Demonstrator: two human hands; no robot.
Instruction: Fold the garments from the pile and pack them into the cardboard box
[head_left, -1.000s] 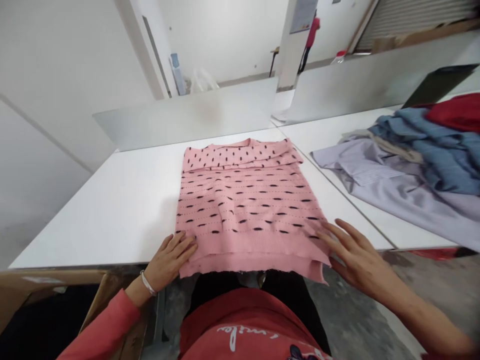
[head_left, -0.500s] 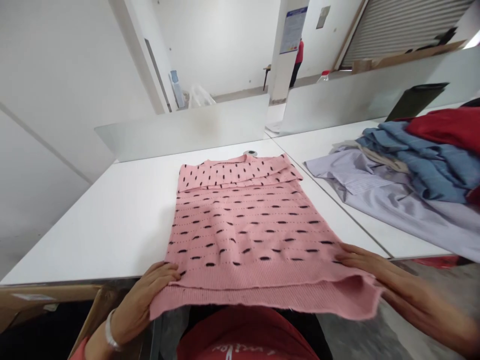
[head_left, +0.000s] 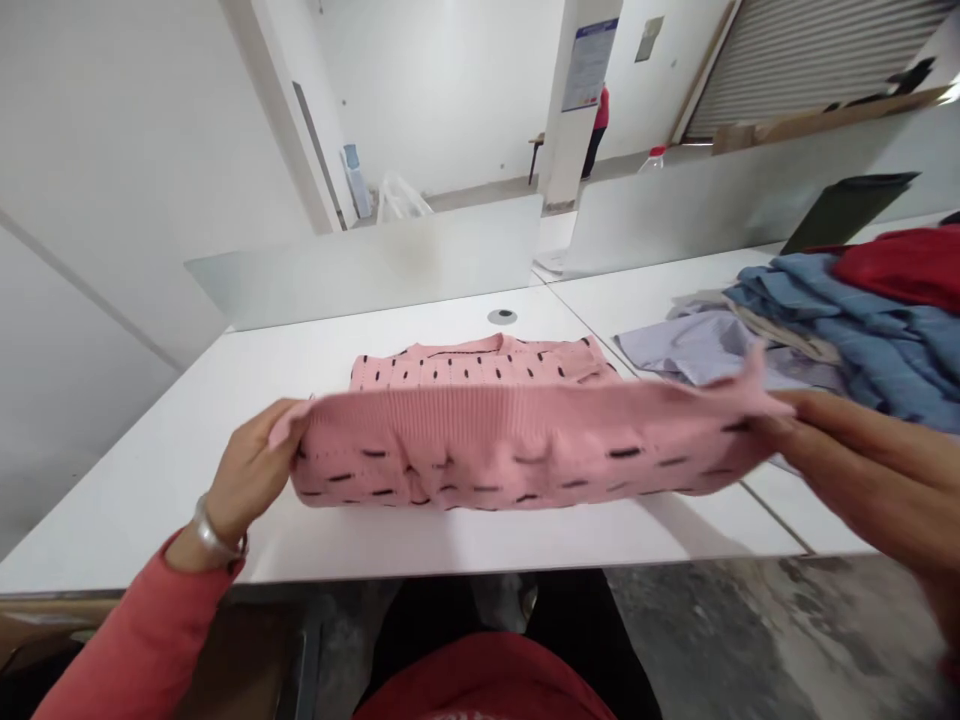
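Observation:
A pink knit sweater with dark dashes is bent up over itself, its ribbed hem raised above the white table. At the hem's left corner, my left hand grips the knit with its fingers closed. My right hand, somewhat blurred, pinches the hem's right corner. Beyond the lifted hem, the sweater's neck and upper part lie flat, partly covered from view by the raised cloth.
To the right lies a heap of clothes, with a pale striped shirt, a blue garment and a red one. A frosted divider stands along the back. A person is partly hidden behind a pillar.
Both hands have closed on the hem and lifted it up and away from the table's front edge, bending the lower sweater over toward its neck.

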